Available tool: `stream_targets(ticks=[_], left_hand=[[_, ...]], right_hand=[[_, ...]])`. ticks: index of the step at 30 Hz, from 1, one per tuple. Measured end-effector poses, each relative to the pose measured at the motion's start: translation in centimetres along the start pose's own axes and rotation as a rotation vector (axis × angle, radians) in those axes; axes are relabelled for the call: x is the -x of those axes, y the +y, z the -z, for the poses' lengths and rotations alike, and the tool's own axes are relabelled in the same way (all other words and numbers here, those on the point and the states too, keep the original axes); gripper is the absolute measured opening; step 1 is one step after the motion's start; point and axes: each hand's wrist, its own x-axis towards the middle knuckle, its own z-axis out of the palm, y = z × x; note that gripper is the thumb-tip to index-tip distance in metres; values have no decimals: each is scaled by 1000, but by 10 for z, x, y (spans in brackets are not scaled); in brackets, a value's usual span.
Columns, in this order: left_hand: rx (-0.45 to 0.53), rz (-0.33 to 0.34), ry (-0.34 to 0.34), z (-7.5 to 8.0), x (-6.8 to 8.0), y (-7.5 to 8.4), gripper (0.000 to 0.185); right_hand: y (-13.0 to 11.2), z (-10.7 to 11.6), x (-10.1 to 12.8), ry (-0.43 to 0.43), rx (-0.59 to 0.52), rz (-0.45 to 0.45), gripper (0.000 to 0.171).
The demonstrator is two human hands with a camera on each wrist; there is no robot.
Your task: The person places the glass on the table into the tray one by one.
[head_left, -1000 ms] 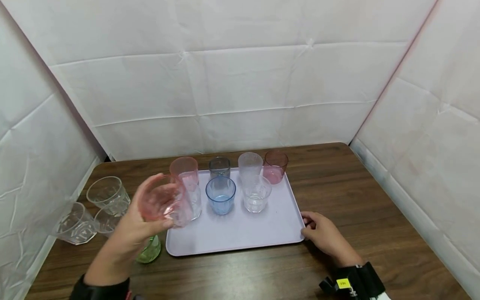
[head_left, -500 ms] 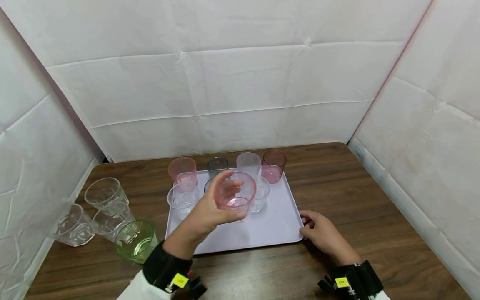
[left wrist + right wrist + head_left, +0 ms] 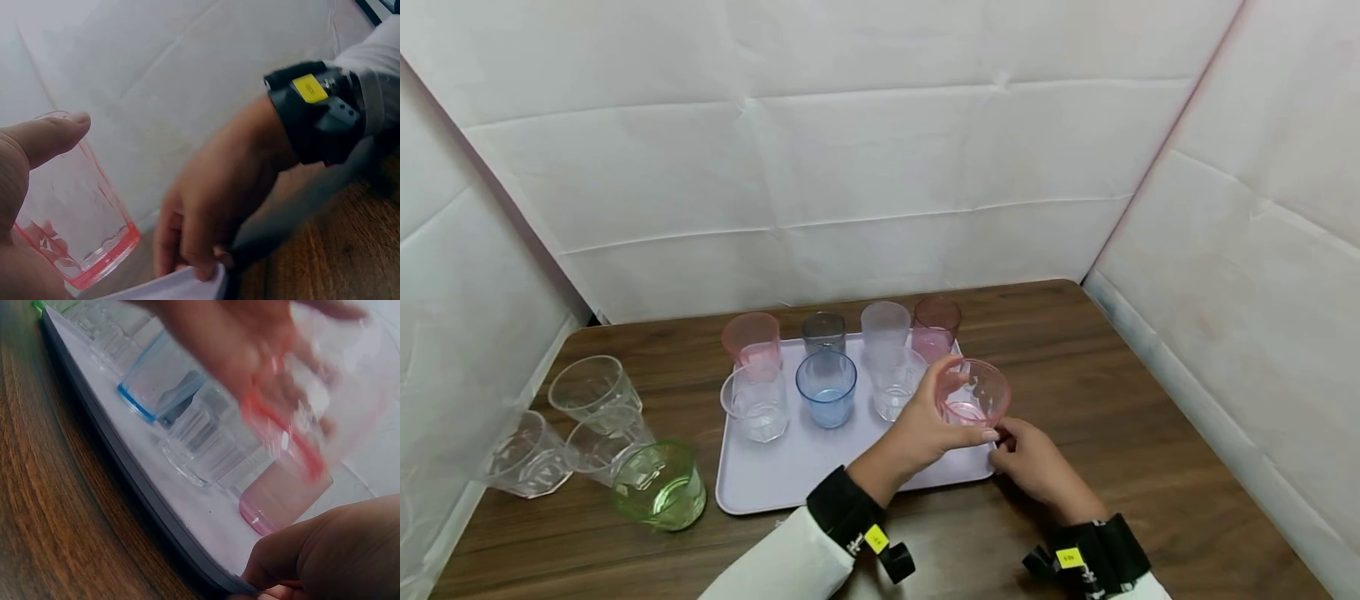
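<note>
My left hand (image 3: 921, 425) holds a pink-tinted clear drinking glass (image 3: 981, 396) by its side, raised over the right end of a pale lilac tray (image 3: 805, 479). In the left wrist view the thumb lies across the glass (image 3: 94, 212). At the tray's near right corner my right hand (image 3: 1037, 467) pinches the edge, its fingers curled round the rim. On the tray stand two rows of glasses: a pink one (image 3: 752, 337), a dark grey one (image 3: 824, 333), a clear one (image 3: 883, 323) and a plum one (image 3: 937, 321) behind; a clear one (image 3: 756, 410), a blue one (image 3: 826, 392) and another clear one (image 3: 891, 392) in front.
Left of the tray, on the wooden table (image 3: 1120, 400), stand a green glass (image 3: 662, 492) and several clear glasses, among them a clear tumbler (image 3: 598, 387) and one at the far left (image 3: 531, 458). White sheeting (image 3: 850, 167) walls the table at the back and sides.
My left hand has carried the pink glass rightward across the tray, from its left side to its right end. My right hand keeps its grip on the tray corner.
</note>
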Motion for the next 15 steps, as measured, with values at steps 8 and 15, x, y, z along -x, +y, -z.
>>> stream_targets(ticks=[8,15], left_hand=[[-143,-8,16,2,-18,-25,97],[-187,-51,108,-1,-21,-34,98]], right_hand=[[-3,-4,0,6,-12,2,39],[-3,-2,1,30,4,-23,48]])
